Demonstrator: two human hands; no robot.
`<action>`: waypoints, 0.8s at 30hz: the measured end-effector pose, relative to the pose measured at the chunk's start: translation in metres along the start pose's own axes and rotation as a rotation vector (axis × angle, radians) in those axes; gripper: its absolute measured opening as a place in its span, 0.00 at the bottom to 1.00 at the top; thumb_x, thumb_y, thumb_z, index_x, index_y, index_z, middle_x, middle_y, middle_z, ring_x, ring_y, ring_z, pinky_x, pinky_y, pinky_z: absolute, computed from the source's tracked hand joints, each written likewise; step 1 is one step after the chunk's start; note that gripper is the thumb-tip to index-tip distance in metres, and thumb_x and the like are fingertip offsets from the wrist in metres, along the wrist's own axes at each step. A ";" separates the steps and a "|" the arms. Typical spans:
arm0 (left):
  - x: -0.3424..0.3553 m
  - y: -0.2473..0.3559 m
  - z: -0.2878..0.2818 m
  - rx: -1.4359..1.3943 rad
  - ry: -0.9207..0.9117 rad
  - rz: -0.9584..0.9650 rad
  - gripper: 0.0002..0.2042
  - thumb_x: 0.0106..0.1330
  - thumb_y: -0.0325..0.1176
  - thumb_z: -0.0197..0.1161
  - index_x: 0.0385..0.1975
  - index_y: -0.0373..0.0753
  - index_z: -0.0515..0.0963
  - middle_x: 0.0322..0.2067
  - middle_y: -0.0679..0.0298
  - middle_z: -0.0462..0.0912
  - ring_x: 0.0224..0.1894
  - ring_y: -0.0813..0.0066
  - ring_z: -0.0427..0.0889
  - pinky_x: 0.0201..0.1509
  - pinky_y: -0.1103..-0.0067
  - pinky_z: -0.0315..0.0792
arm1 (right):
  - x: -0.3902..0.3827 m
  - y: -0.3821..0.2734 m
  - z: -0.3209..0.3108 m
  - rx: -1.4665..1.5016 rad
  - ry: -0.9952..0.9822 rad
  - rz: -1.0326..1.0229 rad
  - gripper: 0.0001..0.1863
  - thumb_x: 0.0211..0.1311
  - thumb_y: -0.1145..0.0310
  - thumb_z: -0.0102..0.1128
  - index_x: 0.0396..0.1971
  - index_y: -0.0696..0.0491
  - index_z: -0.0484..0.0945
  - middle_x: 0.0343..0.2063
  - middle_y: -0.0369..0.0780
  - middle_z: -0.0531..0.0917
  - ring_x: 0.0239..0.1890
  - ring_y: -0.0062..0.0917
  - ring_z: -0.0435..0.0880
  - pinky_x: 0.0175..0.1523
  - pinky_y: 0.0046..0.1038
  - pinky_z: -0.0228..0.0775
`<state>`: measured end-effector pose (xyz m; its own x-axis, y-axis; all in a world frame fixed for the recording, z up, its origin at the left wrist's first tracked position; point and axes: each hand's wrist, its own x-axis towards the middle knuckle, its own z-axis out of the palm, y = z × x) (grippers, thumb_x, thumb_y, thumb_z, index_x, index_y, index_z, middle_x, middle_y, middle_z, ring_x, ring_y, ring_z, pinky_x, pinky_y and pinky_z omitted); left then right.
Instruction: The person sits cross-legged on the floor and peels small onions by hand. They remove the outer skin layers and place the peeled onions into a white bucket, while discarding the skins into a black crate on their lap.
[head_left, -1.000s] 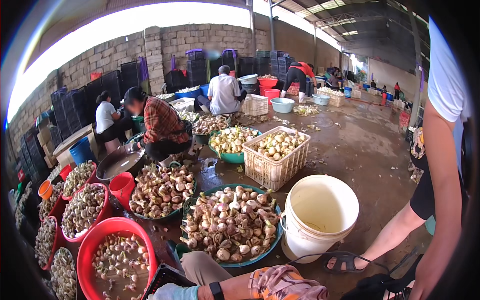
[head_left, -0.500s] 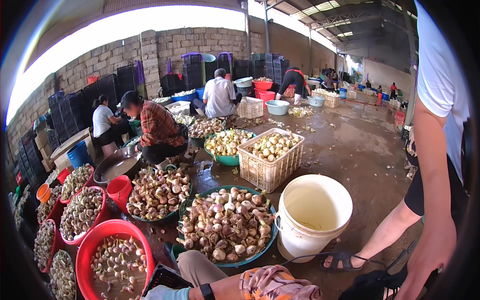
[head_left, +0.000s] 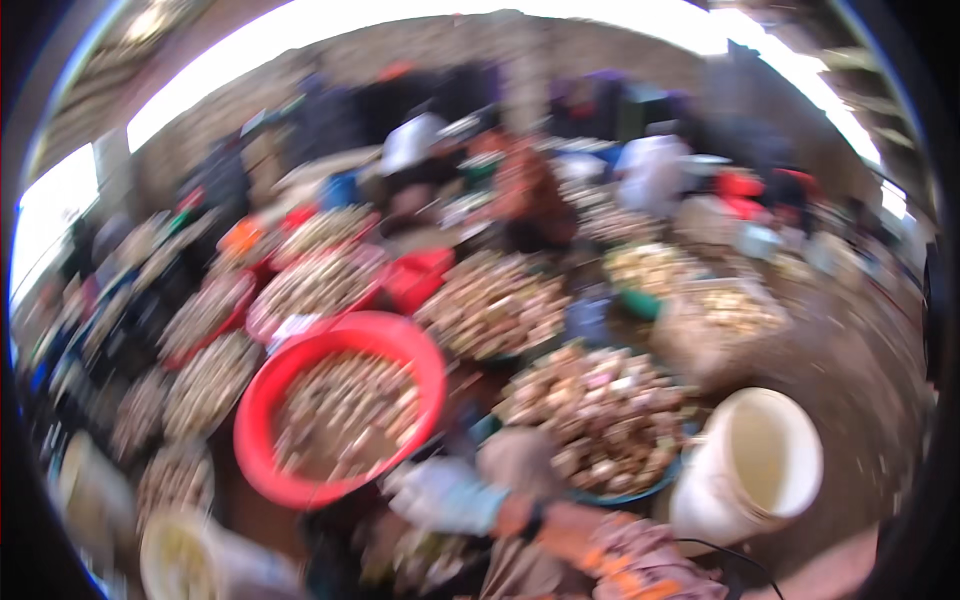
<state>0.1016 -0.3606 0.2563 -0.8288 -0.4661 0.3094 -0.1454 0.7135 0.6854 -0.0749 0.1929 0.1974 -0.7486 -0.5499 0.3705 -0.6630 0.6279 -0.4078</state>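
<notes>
My right hand (head_left: 440,495), in a pale glove with a light blue cuff, reaches in from the lower right. A dark band circles its wrist. Motion smears its fingers, so what they hold, if anything, is unclear. The hand is beside a dark crate edge, above some pale green-white pieces (head_left: 430,555). Just beyond stands a red tub (head_left: 262,440) with garlic bulbs (head_left: 350,415) in it. To the right, a blue-green basin (head_left: 630,492) is heaped with garlic bulbs (head_left: 600,410), close to my knee (head_left: 518,455). My left hand is out of view.
A white bucket (head_left: 700,490) stands right of the basin. Pale buckets (head_left: 240,560) are at lower left. More tubs of garlic (head_left: 320,280) crowd the left and middle. Beyond them a person in an orange-red top (head_left: 525,185) and others work. A light crate (head_left: 700,335) holds peeled-looking bulbs.
The view has swung left and blurred, shifting the scene rightward. More of my right hand and forearm shows. The standing person's arm at the right has left the view.
</notes>
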 end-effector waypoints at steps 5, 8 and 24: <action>0.011 0.077 -0.005 -0.113 0.080 0.057 0.12 0.62 0.24 0.58 0.45 0.31 0.78 0.37 0.69 0.76 0.46 0.79 0.75 0.52 0.82 0.69 | 0.014 0.024 0.026 0.141 0.090 0.260 0.08 0.67 0.66 0.56 0.33 0.54 0.79 0.25 0.50 0.81 0.31 0.47 0.82 0.33 0.42 0.72; 0.034 0.140 0.072 -0.396 -0.156 0.029 0.14 0.62 0.26 0.60 0.48 0.33 0.78 0.39 0.68 0.80 0.41 0.83 0.76 0.46 0.83 0.70 | 0.010 0.025 0.036 0.196 0.099 0.318 0.07 0.65 0.65 0.58 0.33 0.53 0.78 0.21 0.50 0.81 0.26 0.46 0.82 0.31 0.43 0.72; 0.061 0.119 0.175 -0.244 -0.468 -0.139 0.14 0.61 0.29 0.65 0.47 0.33 0.81 0.33 0.69 0.82 0.33 0.87 0.76 0.37 0.86 0.70 | -0.006 0.063 0.076 0.396 -0.092 0.380 0.08 0.65 0.66 0.58 0.33 0.56 0.78 0.24 0.53 0.80 0.29 0.50 0.80 0.33 0.45 0.71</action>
<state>-0.0612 -0.2125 0.2413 -0.9707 -0.2255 -0.0834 -0.1875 0.4932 0.8494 -0.1126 0.1940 0.1059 -0.9216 -0.3820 0.0693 -0.2854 0.5458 -0.7878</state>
